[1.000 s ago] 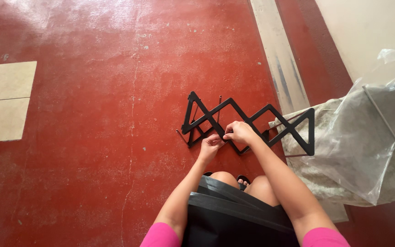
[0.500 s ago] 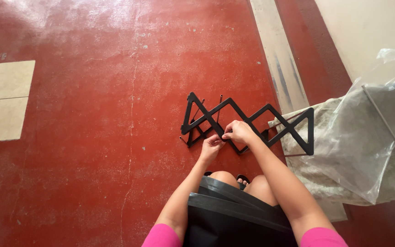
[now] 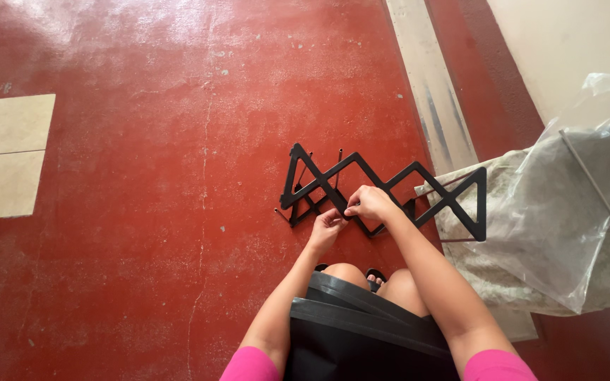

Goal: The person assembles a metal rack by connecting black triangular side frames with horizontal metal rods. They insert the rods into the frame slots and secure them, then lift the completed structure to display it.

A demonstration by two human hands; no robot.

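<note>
Person is crouching over a red floor [image 3: 142, 212], both hands working at the middle of a black zigzag metal frame [image 3: 390, 185] that is lying flat just in front of the knees.

Left hand [image 3: 327, 226] is sitting at the lower edge of the frame, fingers curled against a bar; whether that grip is pinching something small or only steadying the bar, I cannot tell. Right hand [image 3: 370, 202] is resting on top of the frame's centre with fingertips pressed together, as if pinching a small fitting, but the piece itself is too small to make out.

Progress, as a judgement: the frame is looking partly put together. The zigzag panels are already joining into one run from left to right. Thin rods [image 3: 339, 159] are sticking out at the left end, with nothing seated on them, so work there is looking unfinished. The right end of the frame is lying over a clear plastic bag [image 3: 573, 226], which is spreading across the floor by the wall [image 3: 566, 42].

Count:
- zigzag frame: one run, possibly a second panel beneath at the left; overlap is making this unclear
- loose rods showing at left end: two or three, hard to separate
- plastic bag: one
- pale floor tiles [image 3: 5, 155] at left: one patch
- hands: two, same person
</note>
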